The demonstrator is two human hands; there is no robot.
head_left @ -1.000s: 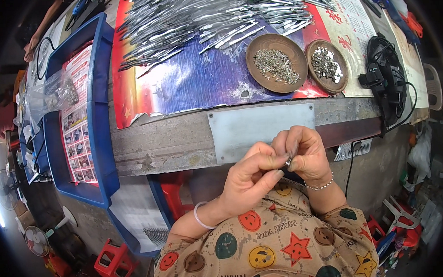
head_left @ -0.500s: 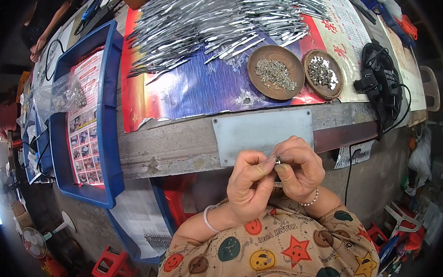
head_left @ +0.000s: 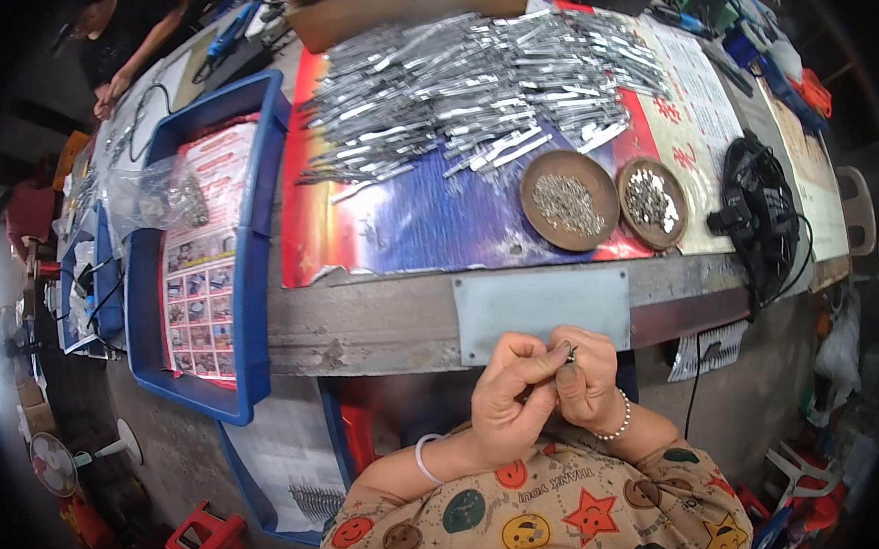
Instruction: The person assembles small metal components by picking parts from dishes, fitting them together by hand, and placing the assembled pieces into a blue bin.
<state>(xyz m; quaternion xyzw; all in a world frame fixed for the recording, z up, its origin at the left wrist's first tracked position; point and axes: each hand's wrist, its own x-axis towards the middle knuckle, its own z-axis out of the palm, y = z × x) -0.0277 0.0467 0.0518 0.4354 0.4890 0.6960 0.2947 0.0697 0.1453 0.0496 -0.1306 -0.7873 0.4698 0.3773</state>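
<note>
Just in front of the table's edge, my left hand [head_left: 511, 398] and my right hand [head_left: 591, 384] meet fingertip to fingertip. Pinched between them is a tiny dark metal part [head_left: 571, 355], mostly covered by the fingers, so its exact kind does not show. Both hands are closed on it. Beyond them, a pale rectangular plate [head_left: 541, 309] is fixed to the table edge. A brown round dish [head_left: 536, 205] holds many small metal pins. Beside it, a smaller brown bowl [head_left: 682, 210] contains small round shiny metal pieces.
Many thin metal strips [head_left: 470, 94] lie heaped across the far table. At left stands a long blue tray [head_left: 252, 294] with printed sheets; a lower tray [head_left: 279, 437] sits beneath. A black cable bundle [head_left: 759, 203] is at right. Another person [head_left: 125, 52] is at far left.
The whole scene sits lower in the picture, showing more of the table's far side. My hands remain together around the small part, with the fingers slightly shifted.
</note>
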